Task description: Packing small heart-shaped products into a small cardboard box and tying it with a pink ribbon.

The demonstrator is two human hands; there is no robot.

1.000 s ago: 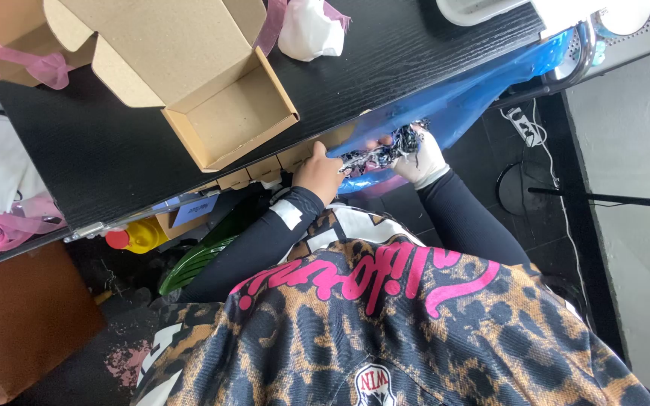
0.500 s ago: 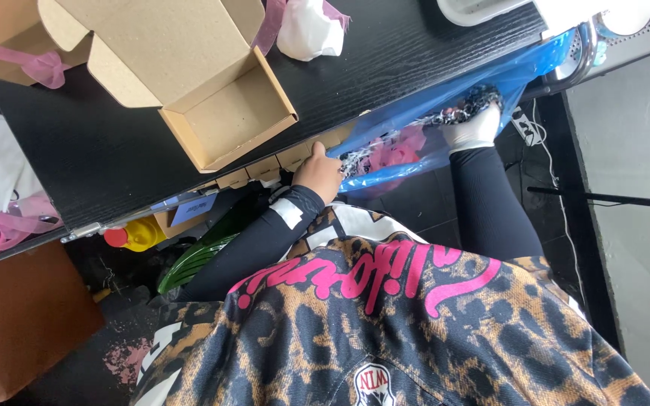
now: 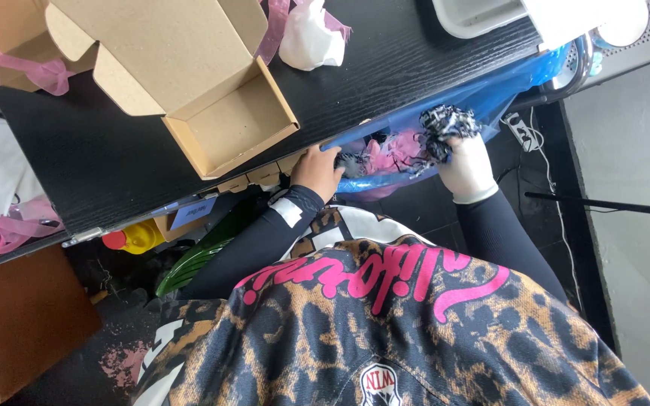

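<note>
Black worktop (image 3: 385,68) fills the upper half of the view, wood-grain surface, front edge running diagonally from lower left to upper right.

Open cardboard box (image 3: 212,113) sits on the worktop left of centre, lid flap folded back, inside bare as far as visible. A second cardboard box (image 3: 1,37) with pink ribbon (image 3: 31,71) is at the top left corner, apart from the first.

Blue plastic bag (image 3: 490,94) hangs off the worktop's front edge on the right, mouth open toward the person. Pink fabric (image 3: 393,154) lies inside it.

White crumpled wrap (image 3: 306,37) lies on the worktop behind the open box, with pink ribbon beside it. Grey tray (image 3: 475,15) sits at the top right edge.

Right hand (image 3: 466,167), in a white glove, sits at the bag mouth, grip closed around a black-and-white tweed piece (image 3: 449,122), which is held above the pink fabric, just over the bag opening.

Left hand (image 3: 317,169), bare, is at the worktop edge by the bag's left end, fingers curled onto the bag rim; grip looks pressed on the plastic, but the fingertips are hidden, so cannot tell for sure.

Yellow bottle with red cap (image 3: 133,239) lies under the worktop at left.
</note>
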